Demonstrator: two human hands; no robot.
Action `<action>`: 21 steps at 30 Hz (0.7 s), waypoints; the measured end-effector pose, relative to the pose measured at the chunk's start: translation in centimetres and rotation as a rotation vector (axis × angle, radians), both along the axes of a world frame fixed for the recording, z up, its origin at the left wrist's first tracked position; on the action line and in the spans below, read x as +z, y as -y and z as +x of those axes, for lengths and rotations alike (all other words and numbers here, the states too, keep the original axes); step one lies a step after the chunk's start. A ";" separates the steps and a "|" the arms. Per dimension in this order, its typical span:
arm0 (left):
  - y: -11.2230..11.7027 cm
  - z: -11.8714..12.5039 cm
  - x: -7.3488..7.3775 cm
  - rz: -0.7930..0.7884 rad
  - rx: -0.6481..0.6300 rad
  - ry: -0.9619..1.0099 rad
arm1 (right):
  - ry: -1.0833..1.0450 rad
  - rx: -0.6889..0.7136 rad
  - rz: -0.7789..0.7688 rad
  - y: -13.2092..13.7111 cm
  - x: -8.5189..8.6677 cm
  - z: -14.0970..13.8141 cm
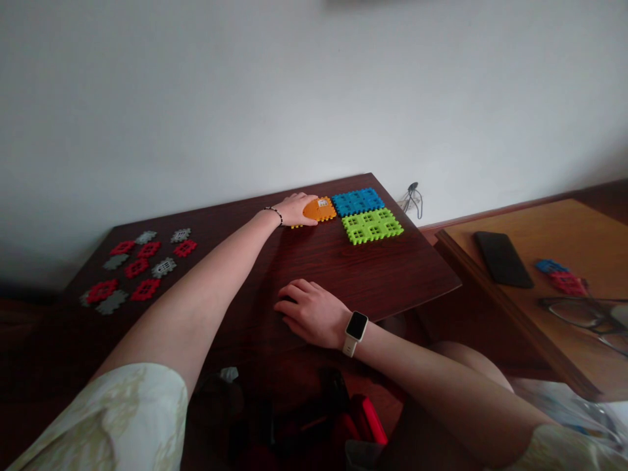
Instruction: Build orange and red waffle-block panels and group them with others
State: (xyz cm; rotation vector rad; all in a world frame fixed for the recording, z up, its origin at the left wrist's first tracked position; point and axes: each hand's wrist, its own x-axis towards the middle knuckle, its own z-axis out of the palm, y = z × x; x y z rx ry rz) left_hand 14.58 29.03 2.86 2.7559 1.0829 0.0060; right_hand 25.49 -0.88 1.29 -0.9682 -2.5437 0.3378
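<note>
The left hand (297, 210) lies open on an orange plastic block (324, 210), seemingly not gripping it. The right hand (310, 314) rests empty on the tabletop (373, 275).

An orange tile (321, 209) sits by a blue block (358, 202) and a lime-green block (372, 226), both gridded with small square holes; red tiles (136, 268) mix with grey tiles (116, 261); the worktop (343, 275) is dark reddish-brown woodgrain; the sleeve (98, 418) is cream, mottled olive.
</note>
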 end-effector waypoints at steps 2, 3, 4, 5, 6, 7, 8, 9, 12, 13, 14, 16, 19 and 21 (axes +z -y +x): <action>0.0 0.1 0.0 0.000 0.005 -0.012 | -0.009 0.002 -0.002 0.0 0.0 0.0; 0.0 0.1 0.0 -0.003 0.008 -0.018 | -0.011 0.003 -0.005 0.0 0.0 0.0; -0.1 0.1 0.1 -0.008 0.010 -0.022 | -0.012 0.004 -0.007 0.0 0.0 -0.1; -0.1 0.1 0.1 -0.014 0.011 -0.023 | -0.012 0.004 -0.008 0.0 0.0 -0.1; -0.1 0.1 0.1 -0.021 0.011 -0.022 | -0.012 0.005 -0.008 0.0 0.0 0.0; -0.1 0.1 0.2 -0.025 0.010 -0.020 | -0.011 0.006 -0.009 0.0 0.1 0.0; -0.1 0.0 0.2 -0.030 0.010 -0.018 | -0.009 0.007 -0.009 0.0 0.1 0.0; -0.1 0.0 0.2 -0.034 0.011 -0.020 | -0.006 0.007 -0.010 0.0 0.1 0.0; -0.1 -0.1 0.4 -0.044 0.029 -0.053 | 0.008 0.006 -0.014 0.0 0.2 0.1; -0.1 -0.2 0.5 -0.046 0.036 -0.069 | 0.013 0.005 -0.014 0.0 0.2 0.1; -0.1 -0.2 0.6 -0.046 0.043 -0.085 | 0.014 0.006 -0.014 0.0 0.1 0.1; -0.1 -0.4 0.7 -0.042 0.053 -0.111 | 0.014 0.010 -0.013 0.0 0.1 0.1; -0.3 -0.6 0.7 -0.042 0.073 -0.140 | 0.011 0.011 -0.015 -0.1 0.1 0.1; -0.5 -0.7 0.7 -0.047 0.081 -0.151 | 0.011 0.010 -0.014 -0.1 0.1 0.1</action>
